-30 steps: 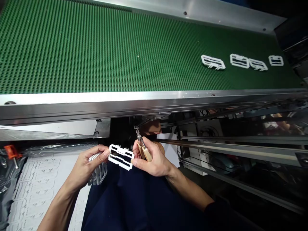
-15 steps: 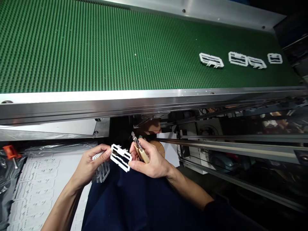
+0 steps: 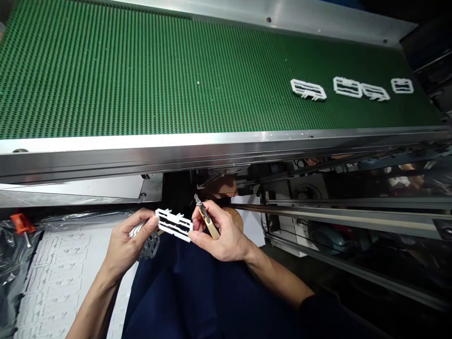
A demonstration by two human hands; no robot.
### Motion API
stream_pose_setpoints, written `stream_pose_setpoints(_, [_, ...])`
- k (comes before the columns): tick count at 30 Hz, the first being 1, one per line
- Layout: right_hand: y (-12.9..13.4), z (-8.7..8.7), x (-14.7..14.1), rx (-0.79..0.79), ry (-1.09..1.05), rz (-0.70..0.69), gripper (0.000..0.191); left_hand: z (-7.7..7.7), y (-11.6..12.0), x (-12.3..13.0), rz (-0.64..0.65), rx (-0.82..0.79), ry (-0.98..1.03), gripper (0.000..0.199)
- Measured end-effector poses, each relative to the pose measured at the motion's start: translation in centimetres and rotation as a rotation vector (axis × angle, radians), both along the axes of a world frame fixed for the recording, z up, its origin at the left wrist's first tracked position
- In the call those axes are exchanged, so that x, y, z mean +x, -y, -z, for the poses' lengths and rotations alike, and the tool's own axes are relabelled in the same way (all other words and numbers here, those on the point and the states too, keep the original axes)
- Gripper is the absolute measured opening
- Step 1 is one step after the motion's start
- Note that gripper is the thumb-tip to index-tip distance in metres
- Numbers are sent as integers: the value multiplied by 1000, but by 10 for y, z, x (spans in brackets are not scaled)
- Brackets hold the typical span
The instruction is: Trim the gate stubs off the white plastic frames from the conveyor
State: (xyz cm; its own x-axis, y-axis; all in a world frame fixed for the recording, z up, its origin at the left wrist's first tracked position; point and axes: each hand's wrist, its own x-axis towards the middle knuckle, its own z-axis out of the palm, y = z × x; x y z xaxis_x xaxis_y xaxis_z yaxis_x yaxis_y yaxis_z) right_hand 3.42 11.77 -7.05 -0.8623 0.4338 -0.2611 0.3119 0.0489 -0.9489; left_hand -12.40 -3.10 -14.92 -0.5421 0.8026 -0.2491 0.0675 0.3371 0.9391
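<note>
Between my two hands is a white plastic frame (image 3: pixel 174 225) with long slots and small tabs on its upper edge. My left hand (image 3: pixel 129 242) pinches its left end between thumb and fingers, and also grips several more white frames (image 3: pixel 150 245) that hang below the palm. At the frame's right end, the thumb and fingertips of my right hand (image 3: pixel 222 233) hold its edge. That same hand keeps a pair of nippers (image 3: pixel 209 222) with tan handles in its grip, the metal jaws pointing up and away from the frame.
A green conveyor belt (image 3: pixel 169 80) with a metal side rail (image 3: pixel 212 148) runs across the front. Several white frames (image 3: pixel 308 89) lie at its right. To my left are stacked white parts (image 3: pixel 58 273), clear plastic wrap and an orange-handled screwdriver (image 3: pixel 23 225). Metal bars (image 3: pixel 335 219) extend on the right.
The held frame has turned closer to level and shifted slightly left and up. My left hand moved a little left with its bunch; the right hand stays nearly in place.
</note>
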Motion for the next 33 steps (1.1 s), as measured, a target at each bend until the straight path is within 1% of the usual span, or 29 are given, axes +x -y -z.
stream_pose_setpoints(5, [3, 1, -1, 29, 20, -10, 20, 3, 0, 0, 4, -10, -5, 16])
stream_pose_setpoints(9, [6, 1, -3, 20, 20, -5, 20, 9, 0, 0, 20, -8, 48, 18])
stream_pose_setpoints(13, [8, 0, -4, 21, 29, -4, 21, 16, -1, 2, 9, -5, 115, 19])
stream_pose_setpoints(20, [8, -1, -6, 59, 65, -21, 21, 24, -3, 3, 43, 35, 155, 17])
stream_pose_setpoints(26, [8, -1, -7, 97, 88, -52, 21, 30, -2, 3, 10, 25, 183, 20])
stream_pose_setpoints(28, [8, -1, -7, 119, 92, -72, 21, 31, -1, 2, 6, 21, 185, 20])
stream_pose_setpoints(30, [6, -2, -6, 150, 86, -91, 24, 28, -1, 0, 9, 16, 176, 19])
stream_pose_setpoints(33, [-5, -5, -5, 266, 87, -85, 28, 15, -1, -6, 59, -5, 104, 18])
